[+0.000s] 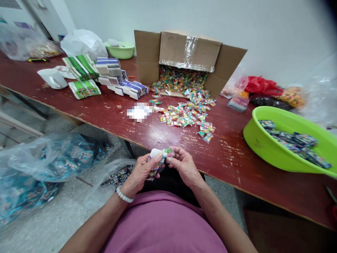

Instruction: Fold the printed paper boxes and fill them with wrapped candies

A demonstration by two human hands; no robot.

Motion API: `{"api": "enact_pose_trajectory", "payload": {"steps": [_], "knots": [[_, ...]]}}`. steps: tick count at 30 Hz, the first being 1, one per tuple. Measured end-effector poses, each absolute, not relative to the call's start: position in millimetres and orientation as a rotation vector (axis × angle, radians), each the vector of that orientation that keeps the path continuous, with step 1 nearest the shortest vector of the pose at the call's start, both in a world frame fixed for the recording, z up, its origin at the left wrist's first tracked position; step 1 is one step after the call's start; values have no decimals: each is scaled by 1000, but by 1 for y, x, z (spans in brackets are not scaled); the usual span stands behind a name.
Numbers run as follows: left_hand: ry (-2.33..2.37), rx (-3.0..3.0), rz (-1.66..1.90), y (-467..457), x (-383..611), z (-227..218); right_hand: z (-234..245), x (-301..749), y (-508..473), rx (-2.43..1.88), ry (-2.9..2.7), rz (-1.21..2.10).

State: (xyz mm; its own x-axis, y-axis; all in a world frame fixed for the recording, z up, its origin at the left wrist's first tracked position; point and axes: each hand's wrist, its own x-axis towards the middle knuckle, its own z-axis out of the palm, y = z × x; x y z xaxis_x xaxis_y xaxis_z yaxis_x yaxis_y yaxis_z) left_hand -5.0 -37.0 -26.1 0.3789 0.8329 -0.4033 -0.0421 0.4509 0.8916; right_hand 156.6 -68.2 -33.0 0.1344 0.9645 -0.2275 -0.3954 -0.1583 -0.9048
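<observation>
Packet (157,162), small, colourful and partly white, pinched between both hands above the lap, in front of a pink shirt (163,225). Left hand (140,172) closed around its lower part; right hand (184,167) curled, with fingertips (174,151) gripping its upper end. Details of the packet hidden behind the fingers. White bead bracelet (124,194) around the left wrist.

Just ahead of the hands, a long red-brown table (226,154), worn and chipped along its surface. At top centre, an open cardboard box (189,52) on its side, with small candy sachets (184,114) spilling out across the tabletop. Blurred white patch (139,112) just left of the spill. At upper left, stacks of green-striped cartons (80,66) and blue-and-white cartons (122,86), beside a white mug (52,79). At right, a lime-green basin (265,137) holding dark printed packets (295,142). Beyond it, near the wall, a red plastic bag (260,85). Smaller green bowl (119,50) against the wall, behind the cartons. At lower left, on the floor, a clear plastic bag (44,165) full of blue printed packets.
</observation>
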Motion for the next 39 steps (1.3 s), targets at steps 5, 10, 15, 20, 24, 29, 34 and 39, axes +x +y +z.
{"api": "enact_pose_trajectory", "payload": {"steps": [5, 10, 15, 20, 24, 29, 34, 39], "knots": [[1049, 955, 682, -38, -5, -27, -36, 158, -68, -1132, -698, 1377], [1042, 959, 686, -38, -5, -25, -40, 158, -68, -1126, -714, 1374], [1047, 941, 680, -38, -3, -24, -41, 160, -68, -1118, -704, 1382], [1047, 927, 679, -38, -3, -24, -44, 162, -69, -1105, -687, 1384], [1050, 925, 666, -38, -2, -26, -48, 164, -70, -1079, -746, 1373], [1041, 937, 666, -39, -1, -27, -50, 164, -71, -1058, -775, 1367], [1047, 933, 667, -39, -1, -26, -47, 166, -72, -1047, -765, 1396], [1034, 956, 656, -39, -1, -28, -48, 164, -72, -1099, -745, 1356]]}}
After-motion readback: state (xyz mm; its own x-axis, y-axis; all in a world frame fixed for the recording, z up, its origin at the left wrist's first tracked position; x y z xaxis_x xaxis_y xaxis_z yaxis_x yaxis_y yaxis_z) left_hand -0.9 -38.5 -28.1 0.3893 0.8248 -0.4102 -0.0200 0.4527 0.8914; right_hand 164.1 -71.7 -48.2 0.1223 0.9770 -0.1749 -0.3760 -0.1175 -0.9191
